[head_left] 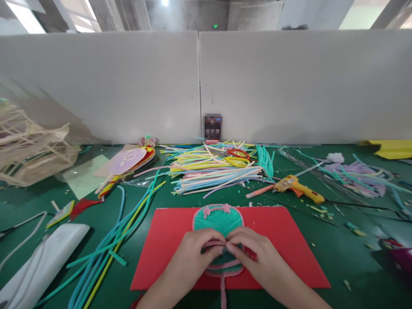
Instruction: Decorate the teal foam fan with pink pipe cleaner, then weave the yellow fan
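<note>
My left hand (195,251) and my right hand (254,249) meet at the front centre, over a round fan (219,221). Both pinch a short pink pipe cleaner (212,243), their fingertips nearly touching. The fan has a teal fuzzy face, a pink rim and a pink handle that points toward me. Two small pink bows or flowers sit along its top edge. Its middle is partly hidden behind my fingers, and another pink strip crosses its lower part. Beneath it lies a red sheet (161,251).
Behind the sheet is a pile of coloured pipe cleaners (215,171) with red-handled scissors (238,153). A yellow glue gun (301,189) lies to the right. Long blue and green pipe cleaners (112,240) and a white power bank-like box (48,262) are left. A pale partition (128,86) stands behind.
</note>
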Demonstrator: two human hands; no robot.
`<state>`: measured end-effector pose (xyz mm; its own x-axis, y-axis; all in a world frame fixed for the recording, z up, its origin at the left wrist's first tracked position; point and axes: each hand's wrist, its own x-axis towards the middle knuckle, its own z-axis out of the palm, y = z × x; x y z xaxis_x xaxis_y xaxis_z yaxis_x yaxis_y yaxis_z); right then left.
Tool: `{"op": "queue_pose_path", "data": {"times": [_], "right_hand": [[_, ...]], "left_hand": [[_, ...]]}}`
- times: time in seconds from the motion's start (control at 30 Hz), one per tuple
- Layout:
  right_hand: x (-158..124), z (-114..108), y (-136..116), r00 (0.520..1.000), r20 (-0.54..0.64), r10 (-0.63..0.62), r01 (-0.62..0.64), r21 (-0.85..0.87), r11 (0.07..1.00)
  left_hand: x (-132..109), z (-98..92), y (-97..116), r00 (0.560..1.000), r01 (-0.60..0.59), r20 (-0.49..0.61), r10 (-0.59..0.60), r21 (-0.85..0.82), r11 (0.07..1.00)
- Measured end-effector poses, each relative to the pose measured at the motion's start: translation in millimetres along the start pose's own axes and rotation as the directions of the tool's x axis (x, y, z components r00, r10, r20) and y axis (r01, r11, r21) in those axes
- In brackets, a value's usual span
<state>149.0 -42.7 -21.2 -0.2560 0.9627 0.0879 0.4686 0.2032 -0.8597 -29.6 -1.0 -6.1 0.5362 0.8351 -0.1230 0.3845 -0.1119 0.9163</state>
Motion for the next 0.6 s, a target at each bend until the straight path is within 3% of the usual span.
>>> {"op": "queue_pose_path", "data": {"times": [0.13, 0.23, 0.33, 0.47, 0.53, 0.6], "right_hand": [[2.6, -3.7, -5.0, 0.989, -0.133, 0.056, -0.044, 0.092, 0.995], [4.4, -8.5, -3.0, 0.931, -0.322, 0.169, -0.125, 0.155, 0.980], [5.0, -12.3, 0.4, 0.900, -0.348, 0.264, -0.204, 0.200, 0.958], [4.9, -11.4, 0.6, 0.923, -0.291, 0.251, -0.204, 0.183, 0.962], [5.0, -10.0, -0.6, 0.945, -0.265, 0.194, -0.159, 0.148, 0.976], [5.1, -9.2, -1.7, 0.962, -0.228, 0.151, -0.128, 0.112, 0.985]], "left_hand": [[0.0, -5.3, -4.2, 0.986, 0.044, -0.158, -0.057, -0.085, 0.995], [1.2, -9.4, -5.4, 0.963, 0.039, -0.257, -0.079, -0.159, 0.987], [0.8, -7.3, -3.4, 0.982, 0.056, -0.162, -0.100, -0.259, 0.964], [-1.9, 1.0, -2.2, 0.989, 0.143, 0.043, -0.139, -0.448, 0.882], [-2.2, 1.9, -3.7, 0.986, 0.161, 0.055, -0.156, -0.536, 0.828], [-1.4, -0.9, -4.9, 0.984, 0.144, -0.010, -0.177, -0.536, 0.832]]}}
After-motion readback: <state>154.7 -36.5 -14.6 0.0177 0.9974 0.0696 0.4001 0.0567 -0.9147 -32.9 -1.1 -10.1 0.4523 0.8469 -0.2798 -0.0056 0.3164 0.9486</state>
